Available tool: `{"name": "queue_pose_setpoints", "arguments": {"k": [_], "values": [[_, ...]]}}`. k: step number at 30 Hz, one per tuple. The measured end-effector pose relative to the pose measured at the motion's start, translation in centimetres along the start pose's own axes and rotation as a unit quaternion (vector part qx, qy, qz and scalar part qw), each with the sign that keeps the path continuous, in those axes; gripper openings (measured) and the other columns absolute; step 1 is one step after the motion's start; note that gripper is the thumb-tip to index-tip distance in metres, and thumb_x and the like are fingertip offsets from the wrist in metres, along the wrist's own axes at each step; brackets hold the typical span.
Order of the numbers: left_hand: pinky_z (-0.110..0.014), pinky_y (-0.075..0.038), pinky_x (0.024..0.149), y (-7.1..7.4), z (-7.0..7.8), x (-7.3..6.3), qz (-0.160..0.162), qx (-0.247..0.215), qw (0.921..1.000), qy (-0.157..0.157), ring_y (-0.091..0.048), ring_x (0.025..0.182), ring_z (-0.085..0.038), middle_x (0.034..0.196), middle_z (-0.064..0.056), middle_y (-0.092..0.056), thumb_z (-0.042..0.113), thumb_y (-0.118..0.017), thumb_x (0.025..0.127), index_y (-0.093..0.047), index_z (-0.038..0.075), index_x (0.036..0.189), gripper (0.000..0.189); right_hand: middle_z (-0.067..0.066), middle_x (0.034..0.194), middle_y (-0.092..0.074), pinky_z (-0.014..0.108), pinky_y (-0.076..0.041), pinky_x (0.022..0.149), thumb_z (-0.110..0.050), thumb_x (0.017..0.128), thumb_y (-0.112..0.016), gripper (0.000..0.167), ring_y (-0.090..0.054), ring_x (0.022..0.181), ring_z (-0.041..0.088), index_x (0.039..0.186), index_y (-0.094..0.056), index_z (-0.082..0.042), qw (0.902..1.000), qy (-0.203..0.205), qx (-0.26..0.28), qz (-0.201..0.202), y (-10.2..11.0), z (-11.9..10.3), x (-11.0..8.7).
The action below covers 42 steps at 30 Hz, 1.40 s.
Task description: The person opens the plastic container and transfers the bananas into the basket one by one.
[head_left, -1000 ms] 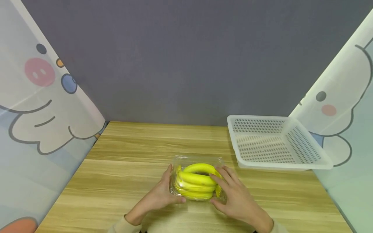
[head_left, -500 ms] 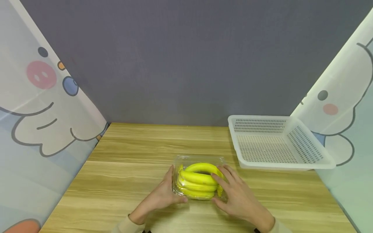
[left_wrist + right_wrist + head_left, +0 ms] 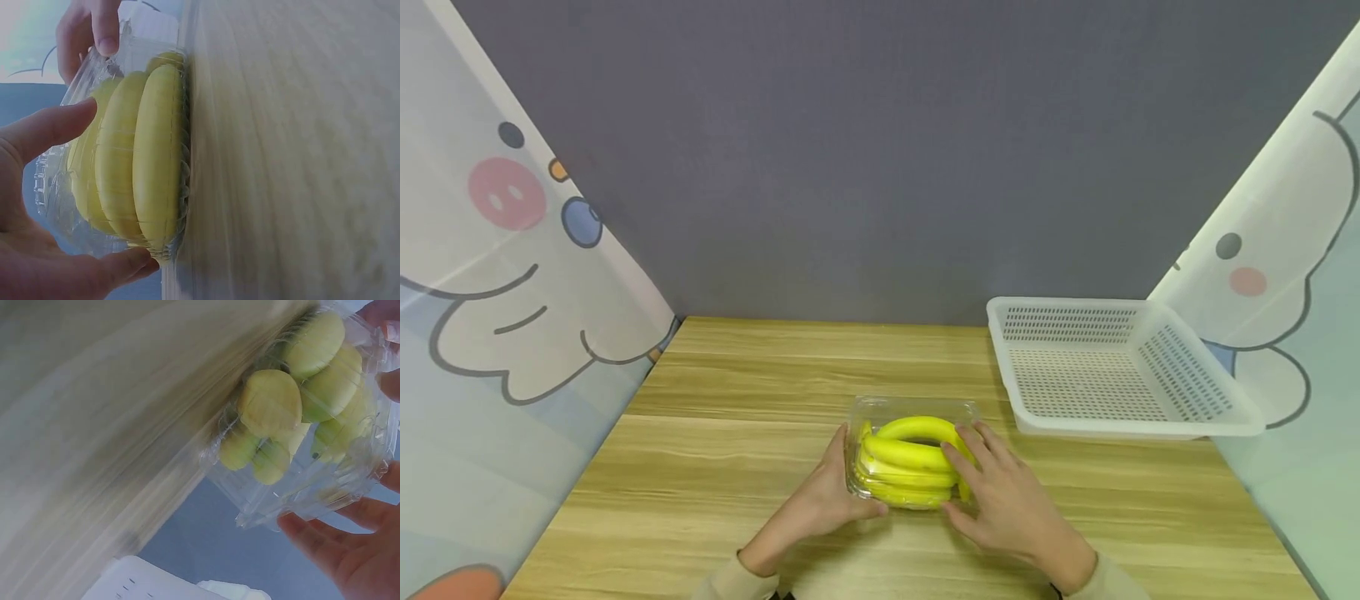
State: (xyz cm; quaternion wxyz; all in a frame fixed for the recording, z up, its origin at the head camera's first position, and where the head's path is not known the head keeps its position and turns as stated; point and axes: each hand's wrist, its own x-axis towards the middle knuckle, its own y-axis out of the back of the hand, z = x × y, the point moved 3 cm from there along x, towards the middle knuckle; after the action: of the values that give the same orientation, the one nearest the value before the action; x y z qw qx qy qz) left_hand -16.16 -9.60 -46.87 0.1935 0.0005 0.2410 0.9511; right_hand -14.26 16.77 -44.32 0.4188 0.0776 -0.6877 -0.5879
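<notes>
Several yellow bananas (image 3: 904,479) lie inside a clear plastic clamshell box (image 3: 917,407) on the near middle of the table. My left hand (image 3: 829,498) grips the box's left end, with the thumb at the near side and the fingers along the end. Over the right end, my right hand (image 3: 1013,510) holds the box, fingertips on its top and thumb at the near edge. In the left wrist view, the bananas (image 3: 156,156) show through the side wall, close to the tabletop. Through the other end, the right wrist view shows the banana tips (image 3: 270,403).
A white perforated plastic basket (image 3: 1138,427) stands at the back right of the wood-grain table (image 3: 737,375). Behind the table rises a dark grey panel (image 3: 835,167). Cartoon-printed sheets flank both sides, a left sheet (image 3: 587,308) and a right sheet (image 3: 1277,317).
The box and both hands have edged slightly away from the person. The head view has shifted a little. Both hands keep their places at the box's ends.
</notes>
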Motion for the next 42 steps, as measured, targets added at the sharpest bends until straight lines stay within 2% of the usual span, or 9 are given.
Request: {"name": "queue_pose_setpoints", "arguments": {"k": [3, 6, 9, 11, 16, 21, 27, 32, 42], "values": [[-0.071, -0.023, 0.112, 0.0, 0.1, 0.0, 0.000, 0.003, 1.0000, 0.001, -0.020, 0.145, -0.057, 0.160, -0.039, -0.010, 0.030, -0.092, 0.073, 0.007, -0.009, 0.157, 0.136, 0.024, 0.134, -0.057, 0.054, -0.061, 0.079, -0.052, 0.079, -0.072, 0.068, -0.058, 0.117, 0.049, 0.128, -0.066, -0.006, 0.9996, 0.020, -0.015, 0.010, 0.0, 0.0, 0.2], [-0.072, -0.024, 0.111, 0.0, 0.2, -0.1, 0.001, 0.009, 1.0000, 0.001, -0.020, 0.144, -0.058, 0.159, -0.041, -0.010, 0.030, -0.092, 0.074, 0.006, -0.010, 0.157, 0.134, 0.025, 0.128, -0.060, 0.051, -0.062, 0.076, -0.054, 0.091, -0.056, 0.062, -0.061, 0.111, 0.050, 0.124, -0.069, -0.004, 0.9977, 0.050, -0.034, 0.030, 0.0, 0.1, 0.4], [-0.074, -0.026, 0.109, 0.0, 0.4, -0.1, 0.000, 0.015, 0.9999, -0.005, -0.021, 0.143, -0.060, 0.158, -0.043, -0.010, 0.029, -0.092, 0.074, 0.006, -0.012, 0.156, 0.133, 0.026, 0.122, -0.062, 0.046, -0.063, 0.069, -0.053, 0.097, -0.043, 0.062, -0.064, 0.107, 0.050, 0.120, -0.071, -0.002, 0.9949, 0.074, -0.049, 0.050, 0.0, 0.1, 0.8], [-0.074, -0.027, 0.108, 0.0, 0.5, 0.0, 0.000, 0.018, 0.9998, -0.005, -0.022, 0.142, -0.061, 0.157, -0.044, -0.010, 0.028, -0.092, 0.075, 0.006, -0.012, 0.155, 0.133, 0.026, 0.120, -0.063, 0.043, -0.063, 0.064, -0.050, 0.096, -0.044, 0.060, -0.065, 0.105, 0.050, 0.119, -0.071, -0.002, 0.9937, 0.082, -0.054, 0.054, 0.1, 0.1, 0.9], [-0.074, -0.025, 0.109, -0.1, 0.5, 0.1, 0.001, 0.010, 0.9999, 0.004, -0.020, 0.144, -0.059, 0.159, -0.042, -0.009, 0.028, -0.091, 0.074, 0.007, -0.011, 0.156, 0.134, 0.027, 0.121, -0.063, 0.039, -0.062, 0.060, -0.043, 0.083, -0.061, 0.058, -0.066, 0.104, 0.049, 0.120, -0.070, 0.001, 0.9934, 0.089, -0.056, 0.047, 0.3, 0.1, 1.2], [-0.072, -0.025, 0.111, -0.1, 0.3, 0.2, 0.006, 0.012, 0.9998, 0.015, -0.021, 0.144, -0.058, 0.159, -0.041, -0.010, 0.030, -0.092, 0.073, 0.007, -0.009, 0.157, 0.135, 0.026, 0.119, -0.066, 0.039, -0.062, 0.057, -0.040, 0.076, -0.066, 0.059, -0.067, 0.103, 0.048, 0.117, -0.071, 0.002, 0.9925, 0.091, -0.062, 0.052, 0.3, 0.1, 1.4], [-0.071, -0.025, 0.112, 0.0, 0.2, 0.3, 0.003, 0.008, 0.9999, 0.013, -0.024, 0.144, -0.056, 0.159, -0.040, -0.015, 0.031, -0.092, 0.073, 0.006, -0.008, 0.157, 0.135, 0.024, 0.115, -0.069, 0.039, -0.060, 0.051, -0.042, 0.075, -0.063, 0.058, -0.068, 0.101, 0.046, 0.114, -0.074, 0.000, 0.9918, 0.091, -0.068, 0.059, 0.0, 0.3, 1.5], [-0.070, -0.026, 0.112, 0.2, 0.0, 0.3, 0.000, 0.006, 1.0000, 0.002, -0.026, 0.144, -0.055, 0.158, -0.039, -0.019, 0.032, -0.092, 0.074, 0.005, -0.007, 0.158, 0.134, 0.024, 0.114, -0.070, 0.037, -0.060, 0.049, -0.042, 0.080, -0.057, 0.055, -0.069, 0.100, 0.045, 0.112, -0.075, 0.000, 0.9912, 0.097, -0.067, 0.061, -0.2, 0.4, 1.4], [-0.068, -0.027, 0.113, 0.1, -0.1, 0.4, 0.000, 0.008, 0.9999, 0.011, -0.026, 0.144, -0.055, 0.159, -0.038, -0.018, 0.033, -0.091, 0.074, 0.005, -0.004, 0.159, 0.133, 0.022, 0.112, -0.071, 0.033, -0.058, 0.046, -0.041, 0.085, -0.049, 0.054, -0.069, 0.099, 0.043, 0.108, -0.076, 0.000, 0.9898, 0.105, -0.071, 0.067, -0.2, 0.5, 1.5]]}}
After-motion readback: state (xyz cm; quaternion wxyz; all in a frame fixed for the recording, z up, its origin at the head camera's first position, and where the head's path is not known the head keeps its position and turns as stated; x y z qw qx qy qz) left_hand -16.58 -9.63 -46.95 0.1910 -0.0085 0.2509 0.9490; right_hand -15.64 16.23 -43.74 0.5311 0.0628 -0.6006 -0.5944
